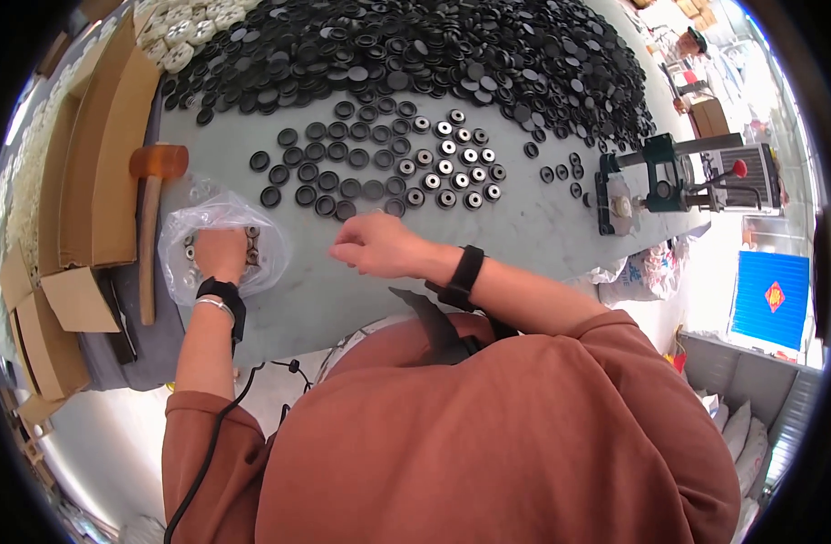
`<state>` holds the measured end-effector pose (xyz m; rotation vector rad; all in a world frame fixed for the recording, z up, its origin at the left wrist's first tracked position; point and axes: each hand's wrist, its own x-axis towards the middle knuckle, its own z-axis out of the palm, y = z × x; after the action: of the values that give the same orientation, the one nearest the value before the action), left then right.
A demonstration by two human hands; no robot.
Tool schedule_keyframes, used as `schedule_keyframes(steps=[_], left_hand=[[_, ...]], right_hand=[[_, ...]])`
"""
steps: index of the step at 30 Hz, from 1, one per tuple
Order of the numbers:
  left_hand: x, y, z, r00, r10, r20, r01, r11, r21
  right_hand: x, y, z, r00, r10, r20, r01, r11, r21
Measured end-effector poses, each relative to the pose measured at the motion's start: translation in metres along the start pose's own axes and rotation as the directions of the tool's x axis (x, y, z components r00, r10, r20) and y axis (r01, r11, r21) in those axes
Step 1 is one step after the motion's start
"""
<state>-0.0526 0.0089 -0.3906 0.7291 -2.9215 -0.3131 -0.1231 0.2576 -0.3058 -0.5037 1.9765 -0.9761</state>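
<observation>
My left hand (221, 254) reaches down into a clear plastic bag (268, 245). Its fingers are hidden there, so I cannot tell what they hold. Small metal-centred round parts (252, 238) show in the bag beside that hand. My right hand (379, 245) hovers over the table, to the right of the bag, with loosely bent fingers slightly apart and nothing visible in them. Just beyond it lie several black round caps (349, 188) in loose rows. To their right, other black caps hold metal-centred inserts (445, 167).
A big heap of black caps (388, 45) covers the table's far side. An orange-headed mallet (151, 218) lies left of the bag, beside a cardboard box (107, 154). At the right edge stands a dark green hand press (660, 177). White parts (184, 32) are piled at far left.
</observation>
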Motion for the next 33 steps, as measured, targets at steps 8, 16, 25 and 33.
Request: schedule_keyframes(steps=[8,16,25,33], left_hand=[[0.009,-0.048,-0.022,0.535,0.221,0.816,0.588,-0.790,-0.171],[-0.010,-0.017,-0.030,0.519,0.134,0.844,0.289,-0.957,-0.026],[-0.041,0.029,-0.092,0.624,0.318,0.713,0.433,-0.901,0.023],[-0.037,0.080,-0.089,0.706,0.292,0.645,0.495,-0.855,-0.155]], right_hand=[[-0.030,0.014,-0.031,0.986,0.166,-0.002,-0.161,0.958,0.239],[-0.017,0.002,-0.022,0.993,0.120,0.004,-0.117,0.962,0.248],[-0.017,-0.039,-0.029,0.976,-0.156,-0.151,0.188,0.957,0.222],[-0.009,-0.075,0.001,0.641,-0.756,-0.133,0.698,0.646,-0.308]])
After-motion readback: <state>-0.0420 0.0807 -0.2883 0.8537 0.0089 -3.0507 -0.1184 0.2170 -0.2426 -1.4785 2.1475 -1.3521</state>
